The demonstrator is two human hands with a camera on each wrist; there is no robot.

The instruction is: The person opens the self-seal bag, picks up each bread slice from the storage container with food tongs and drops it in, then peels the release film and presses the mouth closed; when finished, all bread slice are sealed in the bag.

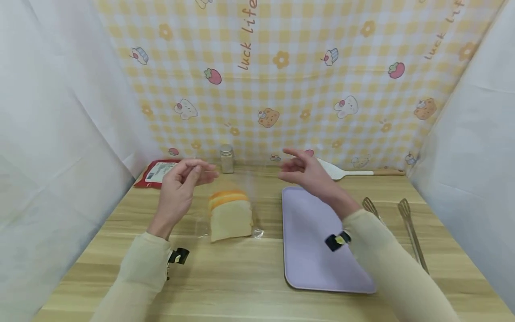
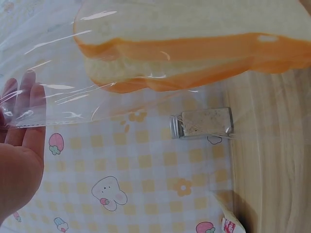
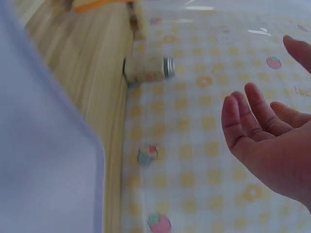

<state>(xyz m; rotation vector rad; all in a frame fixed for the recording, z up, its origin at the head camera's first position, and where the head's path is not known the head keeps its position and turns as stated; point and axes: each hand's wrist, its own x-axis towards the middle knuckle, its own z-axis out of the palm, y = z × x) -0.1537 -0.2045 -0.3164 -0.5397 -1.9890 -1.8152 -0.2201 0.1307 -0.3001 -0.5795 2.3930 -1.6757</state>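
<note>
Slices of bread [image 1: 231, 219] lie stacked inside a clear plastic bag [image 1: 259, 233] on the wooden table. My left hand [image 1: 179, 190] pinches the bag's edge at the upper left, thumb against fingers. In the left wrist view the fingers [image 2: 35, 104] show through the film, and the bread [image 2: 194, 51] fills the top. My right hand [image 1: 307, 175] is to the right of the bag, above the far end of the lilac tray [image 1: 318, 241]. Its thumb and fingers are spread apart with nothing between them, as the right wrist view of the hand [image 3: 272, 145] shows.
A small glass jar [image 1: 227, 159] stands by the patterned backdrop. Behind my left hand lies a red packet [image 1: 154, 173] with a white label. A white spatula [image 1: 342, 172] lies behind the tray, and metal utensils [image 1: 412, 232] lie to its right under my right forearm.
</note>
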